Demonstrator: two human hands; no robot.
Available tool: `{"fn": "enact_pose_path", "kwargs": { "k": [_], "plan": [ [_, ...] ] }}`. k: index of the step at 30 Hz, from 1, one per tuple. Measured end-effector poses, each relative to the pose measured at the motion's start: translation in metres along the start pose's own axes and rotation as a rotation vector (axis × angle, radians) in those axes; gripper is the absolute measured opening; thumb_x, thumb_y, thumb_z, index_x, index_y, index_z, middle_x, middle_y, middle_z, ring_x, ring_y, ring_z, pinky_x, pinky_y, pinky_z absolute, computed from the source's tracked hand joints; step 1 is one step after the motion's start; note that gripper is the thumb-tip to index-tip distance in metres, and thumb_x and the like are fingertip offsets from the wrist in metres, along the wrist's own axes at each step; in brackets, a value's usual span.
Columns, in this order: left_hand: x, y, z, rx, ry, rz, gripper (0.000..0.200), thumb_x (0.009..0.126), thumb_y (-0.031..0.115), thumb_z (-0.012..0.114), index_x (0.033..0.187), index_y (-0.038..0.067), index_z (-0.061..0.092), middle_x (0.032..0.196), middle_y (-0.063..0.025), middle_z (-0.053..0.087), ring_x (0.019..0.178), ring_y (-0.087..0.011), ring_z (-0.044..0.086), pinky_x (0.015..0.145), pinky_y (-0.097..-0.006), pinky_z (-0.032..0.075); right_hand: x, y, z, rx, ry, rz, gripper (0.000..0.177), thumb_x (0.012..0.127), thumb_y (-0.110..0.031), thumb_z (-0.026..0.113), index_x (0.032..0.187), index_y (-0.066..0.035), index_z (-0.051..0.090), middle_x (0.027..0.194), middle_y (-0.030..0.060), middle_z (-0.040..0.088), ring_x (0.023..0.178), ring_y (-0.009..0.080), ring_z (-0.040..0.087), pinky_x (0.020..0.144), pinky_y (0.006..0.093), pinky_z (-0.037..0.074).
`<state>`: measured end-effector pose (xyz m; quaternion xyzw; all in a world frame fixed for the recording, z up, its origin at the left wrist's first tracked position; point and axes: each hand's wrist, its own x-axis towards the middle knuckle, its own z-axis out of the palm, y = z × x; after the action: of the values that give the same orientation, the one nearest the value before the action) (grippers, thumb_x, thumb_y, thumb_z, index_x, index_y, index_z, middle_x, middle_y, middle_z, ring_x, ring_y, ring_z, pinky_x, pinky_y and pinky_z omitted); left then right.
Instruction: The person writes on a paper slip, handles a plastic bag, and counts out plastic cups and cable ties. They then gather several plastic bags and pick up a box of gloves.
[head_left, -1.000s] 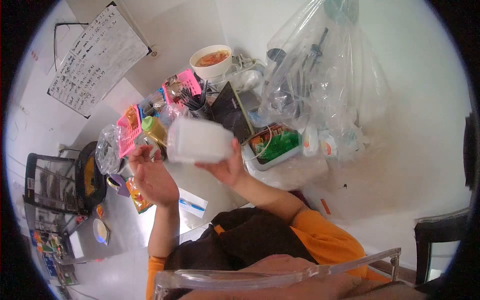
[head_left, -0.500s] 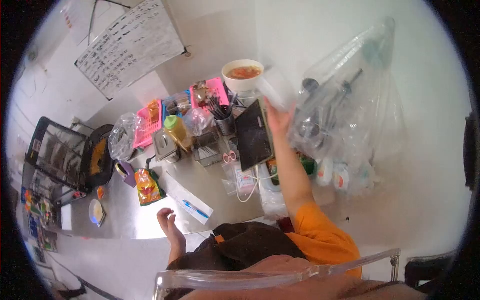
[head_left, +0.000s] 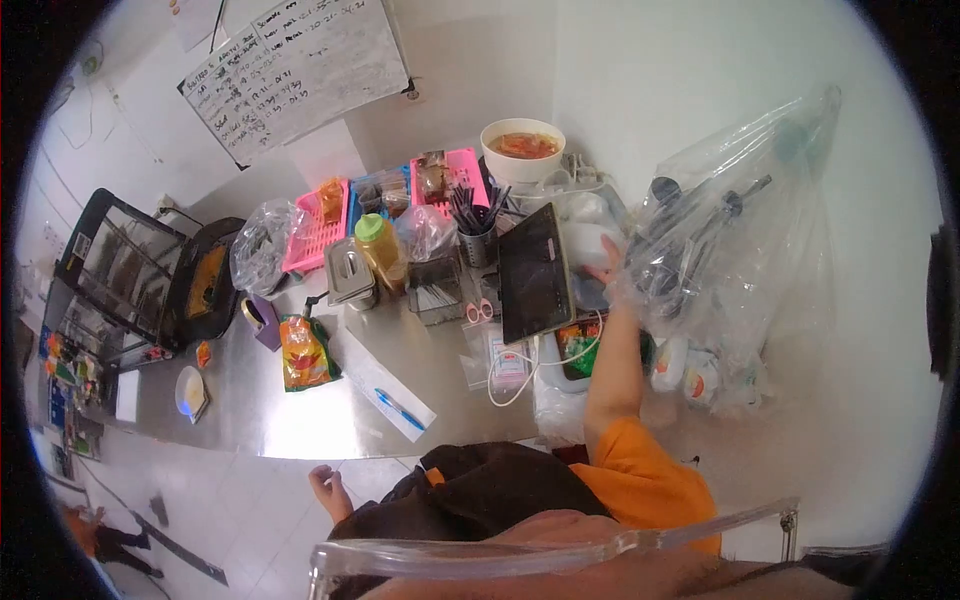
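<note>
My right hand (head_left: 607,268) reaches behind the dark tablet (head_left: 535,275), and its fingers rest against a white rounded container (head_left: 585,245). The hand is partly covered by a large clear plastic bag (head_left: 735,250) of dark-lidded things. A white cable (head_left: 520,385) runs below the tablet. Over the floor, just off the table's front edge, hangs my left hand (head_left: 328,490), loosely curled with nothing in it. Nearest to it on the table lie a blue pen (head_left: 398,408) and a strip of white paper (head_left: 375,385).
A bowl of reddish food (head_left: 523,148) stands at the back. Pink baskets (head_left: 312,245), a yellow squeeze bottle (head_left: 378,255), a steel container (head_left: 350,275) and a cutlery holder (head_left: 478,245) crowd the table. An orange-and-green pouch (head_left: 305,352) lies nearer. Another person (head_left: 110,540) is at lower left.
My right hand has come down and to the right with the white container, from above the tablet to behind it. My left hand has dropped lower, off the table edge. The view has shifted.
</note>
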<state>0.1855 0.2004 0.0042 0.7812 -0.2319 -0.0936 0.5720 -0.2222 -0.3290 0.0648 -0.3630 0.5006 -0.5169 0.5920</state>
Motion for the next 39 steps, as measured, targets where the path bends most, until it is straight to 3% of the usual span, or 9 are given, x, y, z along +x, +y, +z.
{"fn": "enact_pose_path", "kwargs": {
  "k": [11, 15, 17, 22, 25, 30, 33, 35, 39],
  "plan": [
    [0.041, 0.017, 0.058, 0.399, -0.198, 0.394, 0.030, 0.071, 0.009, 0.056, 0.099, 0.000, 0.047, 0.094, -0.0166, 0.048, 0.093, -0.0322, 0.045, 0.083, -0.0378, 0.037, 0.036, -0.018, 0.054, -1.079, 0.056, -0.315, 0.078, 0.079, -0.052, 0.052, 0.129, 0.002, 0.027, 0.126, 0.0292, 0.038, 0.114, 0.0416, 0.041, 0.094, 0.0398, 0.034],
    [0.075, 0.000, 0.082, 0.505, -0.195, 0.482, 0.039, 0.073, 0.017, 0.058, 0.107, 0.000, 0.047, 0.115, -0.0205, 0.045, 0.109, -0.0371, 0.040, 0.093, -0.0423, 0.032, 0.042, -0.001, 0.038, -0.480, 0.103, -0.106, 0.076, 0.082, -0.058, 0.043, 0.138, -0.014, 0.015, 0.135, 0.0214, 0.029, 0.124, 0.0363, 0.030, 0.094, 0.0504, 0.030],
    [0.074, -0.015, 0.088, 0.561, -0.159, 0.474, 0.044, 0.074, 0.022, 0.057, 0.111, 0.001, 0.047, 0.122, -0.0187, 0.042, 0.115, -0.0358, 0.037, 0.097, -0.0424, 0.029, 0.043, 0.003, 0.015, -0.161, -0.230, -0.058, 0.073, 0.084, -0.058, 0.038, 0.139, -0.019, 0.010, 0.142, 0.0142, 0.017, 0.129, 0.0319, 0.017, 0.097, 0.0531, 0.024],
    [0.074, -0.008, 0.089, 0.691, -0.239, 0.428, 0.054, 0.075, 0.037, 0.054, 0.118, 0.006, 0.045, 0.132, -0.0120, 0.036, 0.123, -0.0302, 0.031, 0.101, -0.0474, 0.021, -0.006, -0.011, 0.017, -0.283, 0.196, -0.088, 0.067, 0.088, -0.051, 0.034, 0.136, -0.008, 0.021, 0.139, 0.0135, 0.024, 0.127, 0.0280, 0.024, 0.104, 0.0405, 0.015],
    [0.076, -0.006, 0.086, 0.758, -0.326, 0.436, 0.060, 0.076, 0.046, 0.051, 0.124, 0.012, 0.042, 0.138, -0.0095, 0.030, 0.128, -0.0276, 0.025, 0.103, -0.0494, 0.016, -0.089, -0.019, 0.051, -0.596, 0.149, -0.342, 0.054, 0.091, -0.040, 0.034, 0.133, -0.006, 0.029, 0.136, 0.0145, 0.030, 0.125, 0.0275, 0.028, 0.103, 0.0389, 0.020],
    [0.081, -0.006, 0.085, 0.792, -0.407, 0.399, 0.072, 0.072, 0.059, 0.051, 0.130, 0.019, 0.038, 0.142, -0.0082, 0.022, 0.131, -0.0252, 0.020, 0.104, -0.0499, 0.013, -0.226, 0.045, 0.152, -0.288, -0.354, -0.642, 0.017, 0.083, -0.009, 0.055, 0.099, -0.002, 0.054, 0.082, 0.0065, 0.057, 0.065, 0.0128, 0.055, 0.059, 0.0243, 0.047],
    [0.082, -0.003, 0.086, 0.817, -0.413, 0.386, 0.077, 0.068, 0.063, 0.054, 0.130, 0.021, 0.038, 0.142, -0.0077, 0.021, 0.131, -0.0248, 0.019, 0.104, -0.0497, 0.012, -0.270, 0.114, 0.209, -0.811, -0.957, -0.065, 0.026, 0.076, -0.022, 0.067, 0.084, 0.001, 0.059, 0.069, 0.0113, 0.060, 0.063, 0.0172, 0.059, 0.059, 0.0302, 0.047],
    [0.083, -0.002, 0.086, 0.834, -0.418, 0.379, 0.077, 0.067, 0.064, 0.054, 0.130, 0.023, 0.039, 0.142, -0.0075, 0.021, 0.131, -0.0246, 0.018, 0.104, -0.0494, 0.012, -0.272, 0.162, 0.226, -1.275, -1.076, -0.303, 0.025, 0.072, -0.023, 0.071, 0.078, -0.002, 0.058, 0.066, 0.0057, 0.059, 0.060, 0.0133, 0.057, 0.050, 0.0236, 0.046],
    [0.085, 0.001, 0.085, 0.851, -0.440, 0.373, 0.076, 0.065, 0.065, 0.055, 0.129, 0.027, 0.040, 0.142, -0.0072, 0.020, 0.131, -0.0248, 0.017, 0.104, -0.0497, 0.013, -0.260, 0.200, 0.245, -1.415, -1.129, -0.135, 0.028, 0.070, -0.022, 0.072, 0.074, 0.001, 0.055, 0.061, 0.0073, 0.058, 0.058, 0.0132, 0.058, 0.050, 0.0243, 0.047]
  ]
}}
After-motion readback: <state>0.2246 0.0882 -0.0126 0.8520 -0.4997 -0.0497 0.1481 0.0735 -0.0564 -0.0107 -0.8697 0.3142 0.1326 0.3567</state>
